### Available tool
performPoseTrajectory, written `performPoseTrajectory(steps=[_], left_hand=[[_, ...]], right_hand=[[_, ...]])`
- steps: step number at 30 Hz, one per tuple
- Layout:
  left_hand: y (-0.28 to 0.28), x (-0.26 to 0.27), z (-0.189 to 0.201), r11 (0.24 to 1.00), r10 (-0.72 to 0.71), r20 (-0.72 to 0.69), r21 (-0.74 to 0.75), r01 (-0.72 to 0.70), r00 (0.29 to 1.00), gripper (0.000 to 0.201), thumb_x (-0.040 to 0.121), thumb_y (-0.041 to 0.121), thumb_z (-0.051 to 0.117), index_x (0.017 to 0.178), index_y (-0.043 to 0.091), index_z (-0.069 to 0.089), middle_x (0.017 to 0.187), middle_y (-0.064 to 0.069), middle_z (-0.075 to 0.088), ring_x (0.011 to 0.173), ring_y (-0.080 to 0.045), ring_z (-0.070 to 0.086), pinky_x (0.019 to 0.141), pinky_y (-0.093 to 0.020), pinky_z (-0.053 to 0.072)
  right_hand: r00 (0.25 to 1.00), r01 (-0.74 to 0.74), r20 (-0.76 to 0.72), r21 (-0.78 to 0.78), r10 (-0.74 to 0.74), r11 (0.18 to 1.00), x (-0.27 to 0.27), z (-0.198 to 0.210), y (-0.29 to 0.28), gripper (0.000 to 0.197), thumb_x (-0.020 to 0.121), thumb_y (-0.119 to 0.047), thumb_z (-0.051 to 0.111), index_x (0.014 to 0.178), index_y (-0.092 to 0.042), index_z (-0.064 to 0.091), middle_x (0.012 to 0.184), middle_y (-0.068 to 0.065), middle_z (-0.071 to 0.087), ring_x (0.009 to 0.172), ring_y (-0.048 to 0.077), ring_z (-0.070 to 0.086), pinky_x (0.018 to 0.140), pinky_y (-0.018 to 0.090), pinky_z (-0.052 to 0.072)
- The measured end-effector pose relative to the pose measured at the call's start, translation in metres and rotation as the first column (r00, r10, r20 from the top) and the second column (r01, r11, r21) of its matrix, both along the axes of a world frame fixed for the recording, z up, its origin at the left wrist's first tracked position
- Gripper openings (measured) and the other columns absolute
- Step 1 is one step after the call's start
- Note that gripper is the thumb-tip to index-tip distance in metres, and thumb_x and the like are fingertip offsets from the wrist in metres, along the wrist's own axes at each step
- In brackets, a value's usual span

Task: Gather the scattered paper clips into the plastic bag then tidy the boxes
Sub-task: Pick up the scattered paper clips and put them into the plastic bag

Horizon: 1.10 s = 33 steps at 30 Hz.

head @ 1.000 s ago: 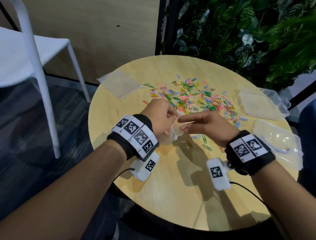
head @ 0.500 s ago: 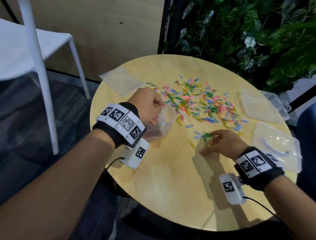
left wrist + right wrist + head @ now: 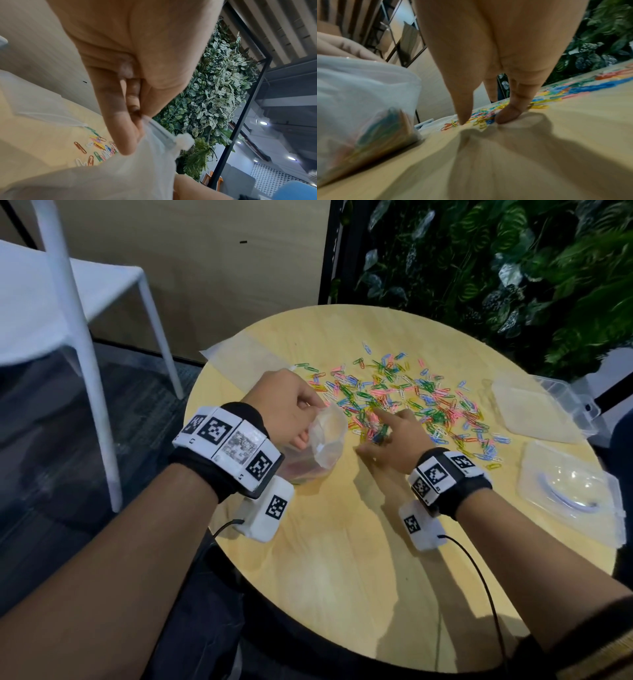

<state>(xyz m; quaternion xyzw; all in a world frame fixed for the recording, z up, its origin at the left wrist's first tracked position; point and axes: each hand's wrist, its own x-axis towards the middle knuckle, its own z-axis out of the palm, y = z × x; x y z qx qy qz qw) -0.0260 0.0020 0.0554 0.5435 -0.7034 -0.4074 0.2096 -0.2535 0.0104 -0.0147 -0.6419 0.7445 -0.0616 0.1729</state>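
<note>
Left hand point(image 3: 291, 409) pinches the rim of the plastic bag point(image 3: 325, 440), mouth held open at the table's point(image 3: 342, 577) left-centre with some clips already inside; right hand point(image 3: 394, 436), fingers extended and holding nothing, presses into the near edge of the paper clips point(image 3: 411, 398) spread across the far centre. Risk: a sweep toward the bag could push clips under or past the floppy lip, or off the near edge. The thin pinch may slip, collapsing the mouth.

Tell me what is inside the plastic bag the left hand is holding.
Coloured paper clips lie heaped at the bottom of the plastic bag; the frosted plastic and blur hide their number.
</note>
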Motion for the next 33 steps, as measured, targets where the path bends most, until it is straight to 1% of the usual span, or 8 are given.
performPoseTrajectory(steps=[9, 15, 18, 20, 22, 25, 29, 33], left_hand=[[0.0, -0.009, -0.004, 1.0, -0.01, 0.029, 0.014, 0.009, 1.0, 0.017, 0.098, 0.008, 0.055, 0.106, 0.01, 0.07, 0.069, -0.018, 0.068, 0.049, -0.021, 0.066, 0.052, -0.024, 0.059], [0.002, -0.016, -0.004, 1.0, -0.022, 0.03, 0.011, 0.021, 0.999, 0.016, 0.097, 0.007, 0.057, 0.103, 0.009, 0.072, 0.071, -0.02, 0.069, 0.052, -0.025, 0.068, 0.057, -0.033, 0.062], [0.001, -0.02, -0.003, 0.999, -0.032, 0.021, 0.014, 0.032, 0.999, 0.016, 0.097, 0.007, 0.057, 0.103, 0.009, 0.072, 0.075, -0.023, 0.07, 0.056, -0.029, 0.069, 0.062, -0.04, 0.063], [0.0, -0.025, -0.003, 0.999, -0.032, 0.018, 0.02, 0.032, 0.999, 0.018, 0.097, 0.006, 0.055, 0.103, 0.009, 0.071, 0.077, -0.025, 0.071, 0.058, -0.03, 0.07, 0.063, -0.041, 0.063], [0.0, -0.028, -0.004, 0.999, -0.033, 0.031, 0.029, 0.032, 0.999, 0.018, 0.097, 0.007, 0.054, 0.102, 0.011, 0.071, 0.076, -0.024, 0.072, 0.061, -0.033, 0.072, 0.065, -0.043, 0.063], [-0.001, -0.033, -0.004, 0.999, -0.033, 0.047, 0.033, 0.031, 0.998, 0.017, 0.097, 0.009, 0.055, 0.1, 0.013, 0.071, 0.075, -0.024, 0.072, 0.065, -0.036, 0.073, 0.067, -0.047, 0.063], [-0.001, -0.035, -0.006, 1.0, -0.001, 0.035, 0.019, 0.001, 0.999, 0.016, 0.096, 0.008, 0.056, 0.097, 0.011, 0.072, 0.072, -0.019, 0.072, 0.062, -0.031, 0.074, 0.066, -0.046, 0.063], [-0.001, -0.035, -0.009, 0.999, 0.007, 0.027, 0.034, -0.007, 1.0, 0.016, 0.096, 0.006, 0.055, 0.096, 0.007, 0.072, 0.068, -0.016, 0.071, 0.061, -0.03, 0.074, 0.065, -0.047, 0.063]], right_hand=[[0.96, -0.193, -0.221, -0.074, 0.172, 0.978, 0.003, 0.006, -0.002, 0.026, 0.087, -0.007, 0.054, 0.099, -0.016, 0.076, 0.097, 0.009, 0.071, 0.091, 0.026, 0.063, 0.084, 0.032, 0.053], [0.988, -0.02, -0.155, -0.078, 0.007, 0.997, -0.028, 0.014, 0.002, 0.014, 0.082, -0.012, 0.065, 0.085, -0.015, 0.079, 0.08, 0.004, 0.072, 0.074, 0.018, 0.062, 0.07, 0.022, 0.05], [0.99, 0.136, 0.037, -0.085, -0.133, 0.987, -0.052, 0.022, 0.007, 0.005, 0.079, -0.019, 0.075, 0.078, -0.016, 0.078, 0.073, 0.0, 0.071, 0.063, 0.01, 0.06, 0.057, 0.016, 0.046], [0.831, 0.317, 0.483, -0.004, -0.276, 0.948, -0.059, 0.03, 0.011, 0.007, 0.076, -0.015, 0.078, 0.079, -0.009, 0.077, 0.079, 0.007, 0.074, 0.07, 0.018, 0.069, 0.065, 0.024, 0.058], [0.417, 0.365, 0.857, 0.145, -0.301, 0.92, -0.053, 0.041, 0.015, 0.011, 0.079, -0.003, 0.072, 0.09, 0.001, 0.072, 0.092, 0.017, 0.072, 0.085, 0.027, 0.07, 0.076, 0.028, 0.06], [0.052, 0.237, 0.955, 0.271, -0.291, 0.933, -0.024, 0.055, 0.018, 0.021, 0.084, 0.004, 0.063, 0.105, 0.006, 0.065, 0.099, 0.017, 0.071, 0.084, 0.018, 0.071, 0.074, 0.018, 0.058], [-0.007, 0.112, 0.95, 0.31, -0.311, 0.944, 0.019, 0.056, 0.026, 0.016, 0.087, 0.006, 0.059, 0.102, 0.008, 0.064, 0.089, 0.013, 0.069, 0.074, 0.013, 0.069, 0.073, 0.018, 0.058], [0.18, 0.145, 0.945, 0.248, -0.273, 0.958, 0.04, 0.047, 0.032, 0.024, 0.091, 0.007, 0.054, 0.112, 0.017, 0.059, 0.094, 0.017, 0.063, 0.076, 0.019, 0.064, 0.072, 0.02, 0.058]])
